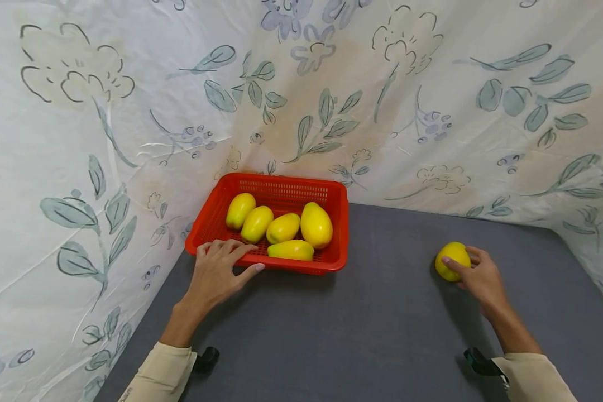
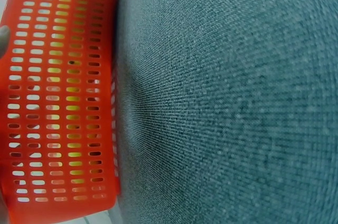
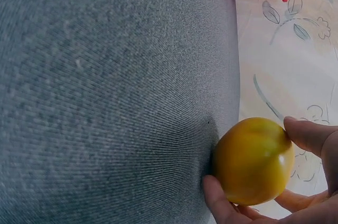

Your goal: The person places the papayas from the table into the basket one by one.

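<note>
A: Where is the loose fruit?

B: The smooth yellow mango-shaped fruit (image 1: 452,261) lies on the grey fabric-covered table (image 1: 382,324), well apart from the red perforated plastic basket (image 1: 276,192), at about three o'clock from it.

A: And the right hand?

B: The right hand (image 1: 479,276) is on it. The wrist view shows the thumb under one side and the fingers (image 3: 309,134) curled over the other, so the fruit (image 3: 253,160) sits in a light pinch, touching the table.

A: The left?

B: The left hand (image 1: 216,271) rests at the basket's near rim, at roughly seven o'clock on the basket, fingers spread and fairly straight, tips on the edge, thumb out along the front wall. It wraps round nothing.

A: How would you judge the fruit's handling?

B: The skin is glossy, so likely a bit slippery; it looks firm and light enough for one hand. A grip across its widest middle, as now, seems safest.

A: What's in the basket?

B: Five similar yellow fruits (image 1: 283,228), lying close together.
</note>
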A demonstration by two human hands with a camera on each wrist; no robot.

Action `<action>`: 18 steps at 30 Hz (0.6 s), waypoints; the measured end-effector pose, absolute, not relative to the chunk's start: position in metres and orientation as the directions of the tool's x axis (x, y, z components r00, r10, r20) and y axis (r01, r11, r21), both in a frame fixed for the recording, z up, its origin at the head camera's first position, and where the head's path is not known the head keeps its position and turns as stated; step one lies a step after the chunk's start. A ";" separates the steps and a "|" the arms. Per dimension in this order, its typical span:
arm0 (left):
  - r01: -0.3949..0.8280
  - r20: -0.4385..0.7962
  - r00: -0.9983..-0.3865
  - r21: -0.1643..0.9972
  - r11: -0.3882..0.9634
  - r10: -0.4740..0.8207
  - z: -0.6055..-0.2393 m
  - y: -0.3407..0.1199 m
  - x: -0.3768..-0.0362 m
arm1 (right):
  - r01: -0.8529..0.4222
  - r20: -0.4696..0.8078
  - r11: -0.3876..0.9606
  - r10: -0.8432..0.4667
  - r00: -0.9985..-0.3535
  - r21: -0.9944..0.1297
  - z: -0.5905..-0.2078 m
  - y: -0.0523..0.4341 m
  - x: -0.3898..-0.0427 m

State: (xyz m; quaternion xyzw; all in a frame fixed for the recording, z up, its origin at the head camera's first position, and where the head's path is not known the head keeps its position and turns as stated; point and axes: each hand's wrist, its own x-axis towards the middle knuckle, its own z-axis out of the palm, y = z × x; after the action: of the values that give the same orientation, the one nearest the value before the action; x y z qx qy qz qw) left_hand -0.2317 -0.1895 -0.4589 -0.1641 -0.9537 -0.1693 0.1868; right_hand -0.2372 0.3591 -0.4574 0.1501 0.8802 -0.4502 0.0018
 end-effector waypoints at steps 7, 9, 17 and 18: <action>0.380 0.411 -0.875 0.258 0.888 0.256 -0.459 -0.190 -0.232 | 0.262 -0.129 0.558 0.266 -0.955 -0.787 -0.458 0.358 -0.235; 0.380 0.411 -0.875 0.256 0.889 0.256 -0.459 -0.190 -0.232 | 0.256 -0.124 0.557 0.265 -0.956 -0.790 -0.458 0.357 -0.233; 0.388 0.424 -0.867 0.250 0.887 0.260 -0.460 -0.191 -0.231 | 0.233 -0.092 0.553 0.269 -0.959 -0.800 -0.460 0.353 -0.224; 0.387 0.422 -0.868 0.250 0.888 0.260 -0.461 -0.191 -0.231 | 0.231 -0.089 0.552 0.272 -0.958 -0.801 -0.460 0.352 -0.224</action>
State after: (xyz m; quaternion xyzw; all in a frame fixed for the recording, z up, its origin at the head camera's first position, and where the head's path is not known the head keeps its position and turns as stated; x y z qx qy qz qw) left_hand -0.2309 -0.1911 -0.4606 -0.1697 -0.9523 -0.1654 0.1923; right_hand -0.2235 0.3524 -0.4597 0.1427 0.8805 -0.4514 -0.0226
